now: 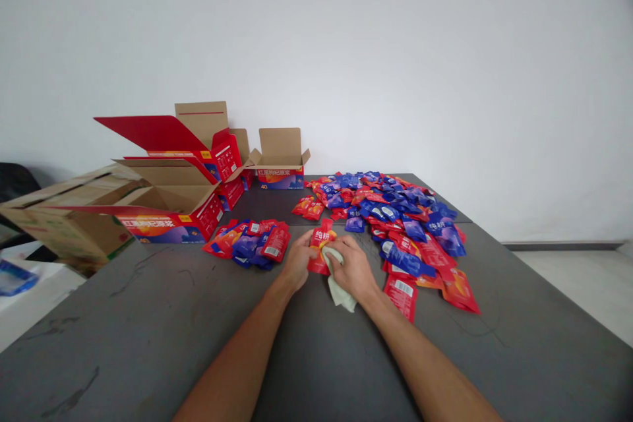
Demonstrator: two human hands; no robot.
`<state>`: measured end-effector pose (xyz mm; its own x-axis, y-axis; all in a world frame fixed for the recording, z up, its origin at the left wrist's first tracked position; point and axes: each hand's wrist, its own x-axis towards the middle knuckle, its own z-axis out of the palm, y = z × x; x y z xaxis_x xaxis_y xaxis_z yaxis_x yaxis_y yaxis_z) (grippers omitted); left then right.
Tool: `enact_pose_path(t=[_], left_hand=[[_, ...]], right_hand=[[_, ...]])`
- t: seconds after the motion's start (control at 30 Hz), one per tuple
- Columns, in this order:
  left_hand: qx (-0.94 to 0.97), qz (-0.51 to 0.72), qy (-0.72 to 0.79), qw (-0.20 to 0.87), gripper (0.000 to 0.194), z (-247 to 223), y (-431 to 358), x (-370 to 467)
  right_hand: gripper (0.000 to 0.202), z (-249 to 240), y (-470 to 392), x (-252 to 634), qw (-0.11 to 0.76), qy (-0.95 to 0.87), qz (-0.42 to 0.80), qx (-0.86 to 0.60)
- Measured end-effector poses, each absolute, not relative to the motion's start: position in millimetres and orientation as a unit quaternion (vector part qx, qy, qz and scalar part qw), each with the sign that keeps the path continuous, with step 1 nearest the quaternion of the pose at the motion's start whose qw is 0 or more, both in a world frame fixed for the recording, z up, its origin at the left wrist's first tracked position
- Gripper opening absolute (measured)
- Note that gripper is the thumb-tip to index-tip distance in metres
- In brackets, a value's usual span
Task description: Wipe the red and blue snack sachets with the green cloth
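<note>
My left hand [297, 260] grips a red pouch [320, 237] by its left edge, holding it upright above the dark table [198, 330]. Pressed against the pouch's front is a pale green cloth [341, 295], which my right hand [353, 268] holds bunched in its fingers. Part of the cloth hangs below that hand. Left of my hands lies a small pile of red and blue pouches [252, 244]. A much larger heap of the same red and blue pouches [395, 211] spreads over the table to the right.
Open red printed cartons [168, 227] stand along the left side, some stacked. Another open carton [281, 177] sits at the back near the white wall [346, 66]. Beyond the table's left edge is a large brown cardboard box [79, 217].
</note>
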<state>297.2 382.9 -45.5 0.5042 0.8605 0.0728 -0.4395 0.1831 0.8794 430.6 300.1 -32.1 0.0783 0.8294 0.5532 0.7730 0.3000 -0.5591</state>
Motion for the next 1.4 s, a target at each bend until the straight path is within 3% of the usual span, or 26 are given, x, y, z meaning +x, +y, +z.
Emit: enact_pose_path(t=[0.3,0.87,1.03,1.3,1.4], left_hand=[[0.487,0.462,0.289,0.683,0.042,-56,385,301],[0.518,0.575,0.356,0.524,0.038,-69,397,298],[0.581,0.53,0.365,0.499,0.011,-69,398,299],[0.424,0.469,0.216,0.744,0.034,-47,378,308],[0.418,0.452,0.197,0.763,0.06,-44,377,305]], right_hand=[[0.025,-34,302,432,0.465,-0.665,0.054,-0.582],[0.021,-32,301,429,0.496,-0.613,0.175,-0.59],[0.021,-29,300,426,0.513,-0.607,0.202,-0.573],[0.025,-29,298,419,0.476,-0.677,0.105,-0.551],[0.026,-32,298,419,0.471,-0.691,0.076,-0.543]])
